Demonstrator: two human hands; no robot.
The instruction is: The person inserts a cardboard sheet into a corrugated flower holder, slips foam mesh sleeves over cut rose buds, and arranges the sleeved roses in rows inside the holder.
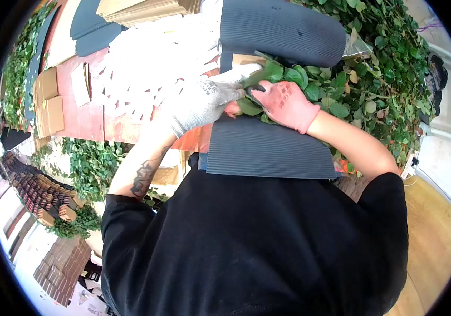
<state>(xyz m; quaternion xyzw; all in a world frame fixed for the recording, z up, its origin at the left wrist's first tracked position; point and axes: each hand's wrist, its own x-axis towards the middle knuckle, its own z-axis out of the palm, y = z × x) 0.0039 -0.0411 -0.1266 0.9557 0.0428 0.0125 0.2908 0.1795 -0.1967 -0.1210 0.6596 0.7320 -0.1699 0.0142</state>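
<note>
A leafy bunch of roses [273, 71] lies across a dark corrugated sheet [273, 150] in front of me. One pink bloom [232, 109] peeks out under the fingers of my left hand [202, 102], which wears a whitish-grey glove. Those fingers close round the bloom end of the bunch, with the thumb side reaching over the leaves. My right hand [286, 104], in a pink glove with dark fingertips, pinches leafy stems just to the right. The fingertips of both hands nearly meet, and leaves partly hide what they grip.
Rolled-back dark corrugated sheet [283, 31] lies beyond the bunch. Overexposed white paper pieces [146, 63] spread on the red table [80, 118]. Flat cardboard [146, 10] is stacked behind. Dense foliage [373, 95] heaps at the right; cardboard boxes [49, 102] stand left.
</note>
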